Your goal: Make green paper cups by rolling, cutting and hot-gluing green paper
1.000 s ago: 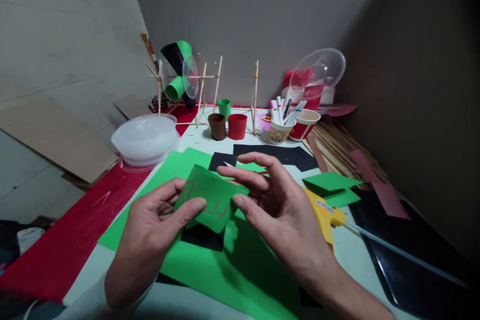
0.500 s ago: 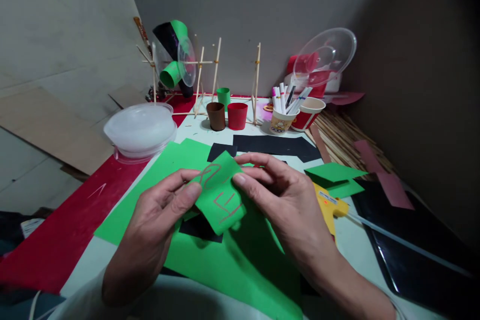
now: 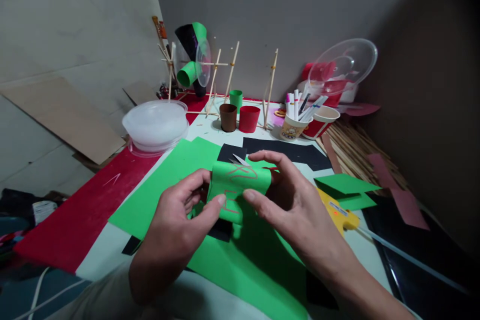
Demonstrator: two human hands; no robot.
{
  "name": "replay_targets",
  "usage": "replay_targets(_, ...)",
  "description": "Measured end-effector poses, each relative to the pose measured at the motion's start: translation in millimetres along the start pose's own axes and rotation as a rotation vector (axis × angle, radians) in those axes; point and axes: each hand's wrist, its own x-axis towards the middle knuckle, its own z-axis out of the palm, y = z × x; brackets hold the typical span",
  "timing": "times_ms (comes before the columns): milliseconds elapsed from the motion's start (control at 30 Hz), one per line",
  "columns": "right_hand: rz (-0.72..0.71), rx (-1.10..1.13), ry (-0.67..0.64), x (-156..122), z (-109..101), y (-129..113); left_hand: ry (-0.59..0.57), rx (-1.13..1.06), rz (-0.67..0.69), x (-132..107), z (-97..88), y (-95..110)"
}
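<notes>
A small piece of green paper (image 3: pixel 240 180) with reddish-brown pencil-like marks is held up between both hands, its top edge bent over in a curve. My left hand (image 3: pixel 183 225) pinches its left side, thumb in front and fingers behind. My right hand (image 3: pixel 296 200) has its thumb on the front near the right side; its index finger is raised, and the other fingers are partly hidden behind the paper. Just behind it show the blades of a pair of scissors (image 3: pixel 240 159). Below lies a large green sheet (image 3: pixel 247 270) with a black paper piece (image 3: pixel 221 230) on it.
Paper cups, brown (image 3: pixel 228 119), red (image 3: pixel 249 120) and green (image 3: pixel 236 100), stand before a wooden stick frame (image 3: pixel 272 85). Markers fill a cup (image 3: pixel 292 127). A yellow glue gun (image 3: pixel 339 215) lies right, beside a black tablet-like panel (image 3: pixel 408 255). Plastic lids (image 3: pixel 155 122) are stacked left.
The green paper has been turned from a slant to nearly level, and its top now curves over. The scissor blades have come into sight behind it. The whole view has shifted left.
</notes>
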Motion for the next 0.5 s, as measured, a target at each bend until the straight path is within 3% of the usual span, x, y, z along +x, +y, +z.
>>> replay_targets(167,-0.003,-0.061,0.005,0,-2,4,0.075,0.166,0.145,-1,-2.1,-1)
replay_targets(333,0.206,0.188,0.084,-1,6,16,0.081,-0.105,0.063,-7,5.4,11)
replay_targets(433,0.243,0.235,0.119,-2,9,17,0.127,-0.211,0.032,-7,7.1,13)
replay_targets(500,0.219,0.194,0.061,-3,8,13,0.102,-0.197,0.054,-4,4.6,10)
